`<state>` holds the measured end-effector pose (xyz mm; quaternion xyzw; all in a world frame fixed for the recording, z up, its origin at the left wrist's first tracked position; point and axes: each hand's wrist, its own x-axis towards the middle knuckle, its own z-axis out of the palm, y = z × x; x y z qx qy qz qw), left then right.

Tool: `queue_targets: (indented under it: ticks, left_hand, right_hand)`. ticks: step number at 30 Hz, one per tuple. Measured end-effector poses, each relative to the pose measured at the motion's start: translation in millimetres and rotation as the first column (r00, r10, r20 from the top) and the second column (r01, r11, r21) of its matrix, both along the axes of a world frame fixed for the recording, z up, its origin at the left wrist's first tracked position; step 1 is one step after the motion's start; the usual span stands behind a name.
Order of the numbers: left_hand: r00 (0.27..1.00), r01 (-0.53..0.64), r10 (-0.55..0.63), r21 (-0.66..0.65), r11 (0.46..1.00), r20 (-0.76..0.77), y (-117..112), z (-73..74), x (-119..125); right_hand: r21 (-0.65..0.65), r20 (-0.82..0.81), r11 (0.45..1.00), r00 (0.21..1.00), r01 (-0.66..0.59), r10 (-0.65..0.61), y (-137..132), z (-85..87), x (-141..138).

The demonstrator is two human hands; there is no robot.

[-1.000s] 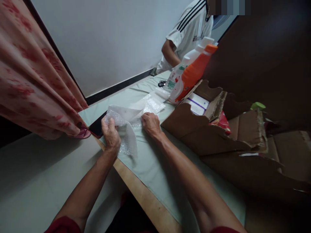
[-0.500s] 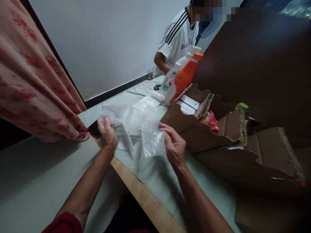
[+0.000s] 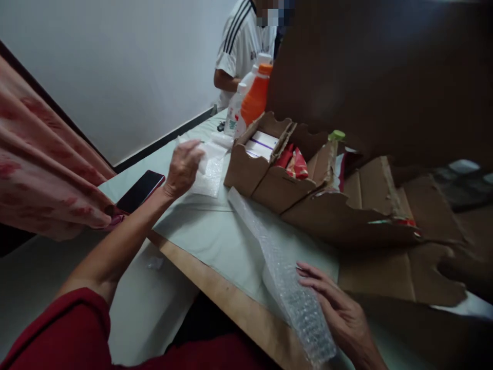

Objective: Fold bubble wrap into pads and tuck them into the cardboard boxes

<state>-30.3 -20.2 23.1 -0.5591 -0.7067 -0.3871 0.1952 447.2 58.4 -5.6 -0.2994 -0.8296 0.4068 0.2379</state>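
Observation:
A long strip of clear bubble wrap point(image 3: 285, 277) lies stretched along the pale green table cover point(image 3: 200, 231). My right hand point(image 3: 339, 308) rests on its near end by the table's front edge, fingers stretched flat. My left hand point(image 3: 184, 167) reaches to the far end, fingers curled on a bunched sheet of bubble wrap point(image 3: 210, 167) beside a black phone point(image 3: 140, 190).
A torn cardboard box point(image 3: 269, 174) holds a white packet and red packets. An orange bottle point(image 3: 254, 97) and white bottles stand behind it. Another person in a white striped shirt point(image 3: 241, 46) sits at the far end. A pink curtain point(image 3: 42, 169) hangs at left.
My hands moved apart: the right hand drew a strip of bubble wrap toward me and laid it flat, while the left reached farther away. The view swung right.

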Motion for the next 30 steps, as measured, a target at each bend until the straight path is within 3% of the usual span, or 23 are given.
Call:
queue_targets:
  ticks: [1,3,6,10,12,15,17,19,21,23,25,27,30]
  left_hand:
    - [0.999,0.049,-0.052,-0.185,0.982,-0.008,5,-12.1,2]
    - [0.994,0.11,-0.108,-0.461,0.881,0.031,10,-34.0,4]
    - [0.994,0.11,-0.09,-0.641,0.76,0.064,13,-48.4,2]
    - [0.997,0.076,-0.078,-0.609,0.789,0.023,5,-34.0,4]
    - [0.996,0.06,-0.086,-0.544,0.837,-0.022,-4,-22.1,16]
    - [0.98,0.079,-0.15,-0.435,0.897,-0.133,-16,-9.0,52]
    - [0.936,0.187,-0.293,-0.429,0.884,-0.197,-14,-5.0,85]
    - [0.854,0.323,-0.468,-0.474,0.819,-0.227,-2,-3.5,118]
    - [0.769,0.417,-0.592,-0.512,0.751,-0.243,19,-2.3,146]
    - [0.696,0.458,-0.669,-0.556,0.694,-0.261,40,0.6,165]
    - [0.636,0.455,-0.718,-0.615,0.644,-0.282,52,4.9,173]
    - [0.612,0.439,-0.718,-0.613,0.657,-0.332,51,8.3,177]
    - [0.626,0.488,-0.665,-0.461,0.741,-0.407,27,5.4,185]
  right_hand:
    - [-0.034,0.022,0.999,1.0,0.017,-0.016,-1,-2.2,7]
    - [-0.114,0.073,0.989,0.993,0.098,-0.09,-2,-6.5,17]
    - [-0.255,0.131,0.924,0.957,0.286,-0.26,-4,-14.1,24]
    - [-0.42,0.032,0.788,0.875,0.45,-0.483,-12,-17.2,38]
    - [-0.415,-0.054,0.805,0.872,0.424,-0.487,-24,-8.1,48]
    - [-0.151,0.002,0.937,0.948,0.313,-0.317,-49,13.3,59]
    - [0.082,0.143,0.958,0.948,0.274,-0.283,-61,21.1,57]
    - [0.23,0.214,0.926,0.913,0.299,-0.348,-64,17.5,48]
    - [0.288,0.202,0.9,0.898,0.327,-0.391,-58,7.1,39]
    - [0.339,0.158,0.887,0.91,0.315,-0.384,-50,0.3,36]
    - [0.444,0.108,0.856,0.932,0.267,-0.347,-46,4.3,42]
    - [0.56,0.056,0.792,0.943,0.242,-0.327,-47,17.0,56]
    - [0.665,-0.005,0.698,0.936,0.265,-0.351,-54,32.0,85]
